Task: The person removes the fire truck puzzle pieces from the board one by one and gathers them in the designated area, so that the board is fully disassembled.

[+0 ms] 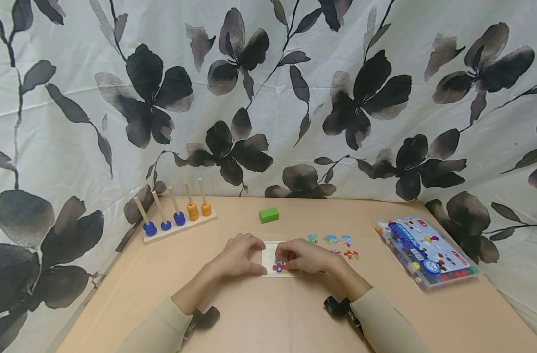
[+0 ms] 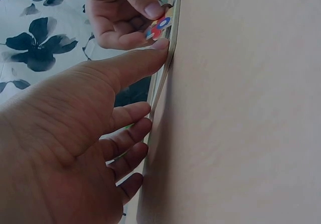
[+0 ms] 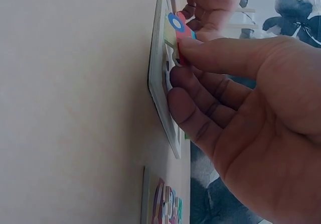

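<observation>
A shallow pale puzzle tray (image 1: 270,248) lies in front of me, seen edge-on in both wrist views. My right hand (image 1: 307,257) pinches a jigsaw piece (image 3: 181,29) between thumb and fingers, tilted over the tray's near part. Red with a blue-and-white wheel-like circle, the piece (image 2: 161,25) is partly covered by the right thumb in the left wrist view. On the tray's left side rests my left hand (image 1: 238,256), thumb at the near left corner, its other fingers loosely extended along the edge.
Several loose jigsaw pieces (image 1: 331,239) lie right of the tray. Behind it sits a green block (image 1: 269,215). A wooden peg stacker (image 1: 180,228) with blue and orange rings stands back left; a clear plastic box (image 1: 427,252) of colourful parts is at right.
</observation>
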